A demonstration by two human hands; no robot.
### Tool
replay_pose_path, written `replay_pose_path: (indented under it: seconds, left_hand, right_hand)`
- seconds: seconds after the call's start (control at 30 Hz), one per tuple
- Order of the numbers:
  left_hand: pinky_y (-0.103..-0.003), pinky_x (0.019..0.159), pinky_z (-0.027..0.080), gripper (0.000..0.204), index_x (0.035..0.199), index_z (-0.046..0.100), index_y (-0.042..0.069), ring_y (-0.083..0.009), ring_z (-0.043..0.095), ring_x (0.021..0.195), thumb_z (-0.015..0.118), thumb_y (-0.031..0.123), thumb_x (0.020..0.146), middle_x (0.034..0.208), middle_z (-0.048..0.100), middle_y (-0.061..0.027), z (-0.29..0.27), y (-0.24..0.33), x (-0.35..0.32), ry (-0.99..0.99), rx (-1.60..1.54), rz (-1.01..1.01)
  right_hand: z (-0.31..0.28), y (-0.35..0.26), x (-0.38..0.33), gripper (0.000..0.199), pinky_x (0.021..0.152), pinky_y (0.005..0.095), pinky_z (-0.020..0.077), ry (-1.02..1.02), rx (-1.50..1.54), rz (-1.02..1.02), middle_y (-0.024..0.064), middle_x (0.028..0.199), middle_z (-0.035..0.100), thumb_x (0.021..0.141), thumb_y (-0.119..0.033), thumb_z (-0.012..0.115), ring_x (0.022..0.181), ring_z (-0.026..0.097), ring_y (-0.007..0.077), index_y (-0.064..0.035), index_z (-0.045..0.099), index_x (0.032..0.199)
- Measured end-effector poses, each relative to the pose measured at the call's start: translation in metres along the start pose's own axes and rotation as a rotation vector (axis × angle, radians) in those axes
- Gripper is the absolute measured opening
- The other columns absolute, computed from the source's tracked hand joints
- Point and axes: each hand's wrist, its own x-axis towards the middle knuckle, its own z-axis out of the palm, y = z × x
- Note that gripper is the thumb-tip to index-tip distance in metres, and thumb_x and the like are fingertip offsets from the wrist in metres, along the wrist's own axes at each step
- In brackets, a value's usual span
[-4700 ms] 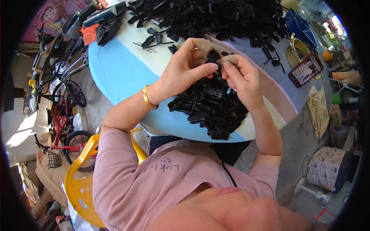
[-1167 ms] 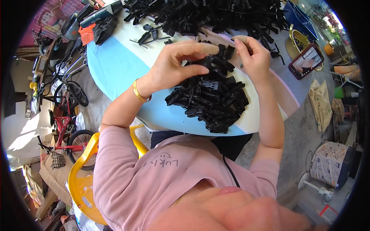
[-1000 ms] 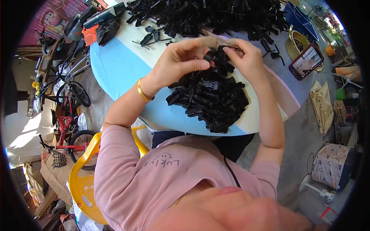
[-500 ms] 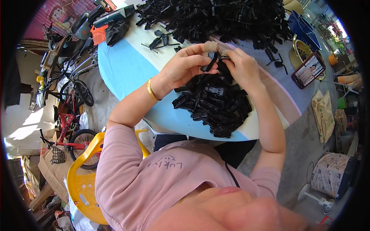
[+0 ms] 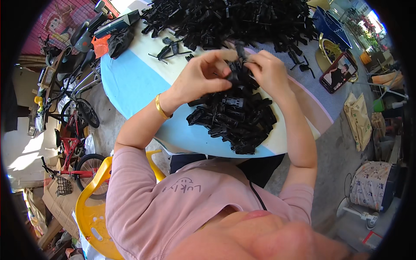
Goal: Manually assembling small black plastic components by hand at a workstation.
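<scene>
My left hand, with a gold bangle on its wrist, is over the near pile. Its thumb and fingers stand apart, the index finger slightly smeared by motion. A dark plastic part sticks up between my two hands, close to the left index fingertip. My right hand has its thumb and fingers pinched together on this part; the fingertips are partly hidden. Under both hands lies a pile of black plastic clip-like parts. Another black part is by my left thumb tip, blurred.
A large heap of black parts covers the table's far side. A few loose pieces lie left of it. On the right, a phone leans by a gold-rimmed bowl. A yellow chair and red bicycle stand left.
My left fingers have spread from the black part they pinched, and that hand is slightly lower. My right hand stays pinched beside it. The whole view has shifted a little.
</scene>
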Motion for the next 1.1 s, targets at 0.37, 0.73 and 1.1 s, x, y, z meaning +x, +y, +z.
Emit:
replay_pose_path:
  seconds: [0.37, 0.73, 1.1]
  left_hand:
    - [-0.031, 0.091, 0.042, 0.074, 0.133, 0.031, 0.003, -0.0183, 0.05, 0.108, 0.073, 0.017, 0.074, 0.114, 0.054, -0.0118, 0.004, -0.014, 0.008, 0.09, -0.214, 0.347]
    - [-0.032, 0.085, 0.048, 0.052, 0.126, 0.031, 0.003, -0.0193, 0.058, 0.096, 0.059, 0.001, 0.082, 0.113, 0.055, -0.0191, -0.002, -0.009, 0.001, 0.144, -0.188, 0.215]
    - [-0.029, 0.091, 0.044, 0.028, 0.109, 0.045, -0.002, -0.0172, 0.053, 0.104, 0.055, -0.004, 0.084, 0.114, 0.053, -0.0139, 0.016, -0.012, -0.005, 0.148, 0.1, 0.18]
  right_hand:
    - [-0.003, -0.045, -0.008, 0.009, 0.051, 0.0243, 0.0405, 0.091, 0.403, -0.077, 0.006, 0.069, 0.056, 0.073, -0.003, 0.068, 0.057, 0.053, 0.0147, -0.0006, 0.063, 0.08]
    - [-0.016, -0.047, -0.012, 0.012, 0.057, 0.0155, 0.0353, -0.027, 0.776, 0.275, -0.0032, 0.073, 0.052, 0.087, -0.008, 0.05, 0.064, 0.044, 0.0029, 0.0, 0.059, 0.093]
    - [-0.012, -0.056, -0.015, 0.014, 0.051, 0.0152, 0.0314, -0.129, 0.72, 0.182, -0.0032, 0.065, 0.052, 0.09, -0.011, 0.051, 0.057, 0.041, 0.001, -0.0006, 0.059, 0.087]
